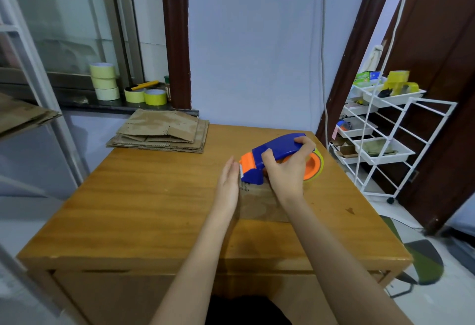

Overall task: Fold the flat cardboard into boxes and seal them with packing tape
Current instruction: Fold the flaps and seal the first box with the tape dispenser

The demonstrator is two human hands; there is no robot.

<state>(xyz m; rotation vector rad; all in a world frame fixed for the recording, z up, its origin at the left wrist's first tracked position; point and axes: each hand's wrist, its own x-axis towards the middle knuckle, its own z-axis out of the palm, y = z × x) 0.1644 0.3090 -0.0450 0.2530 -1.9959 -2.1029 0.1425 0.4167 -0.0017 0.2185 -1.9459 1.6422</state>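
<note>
The small cardboard box (259,202) I am sealing sits on the wooden table (144,196), right of the frame's centre, with its top face toward me. My right hand (285,168) is curled around the blue handle of the tape dispenser (272,156), thumb on the near side and fingers hooked over the far end, and I hold its orange-and-blue nose down on the far part of the box top. The yellowish tape roll (317,168) in the dispenser shows behind my knuckles. My left hand (228,183) lies flat against the box's left side, fingers straight and pressed together, their tips just beside the dispenser's toothed front edge.

Toward the upper left of the table, well apart from the box, a stack of flat cardboard (162,132) lies at the far edge. Behind it, in the upper left of the frame, a dark window ledge (77,102) carries rolls of yellow tape (123,86), three piled up and two side by side, with a yellow utility knife (145,85) resting on them. At the right of the frame stands a white wire rack (385,139) with trays of supplies, more yellow tape on its top tray.
</note>
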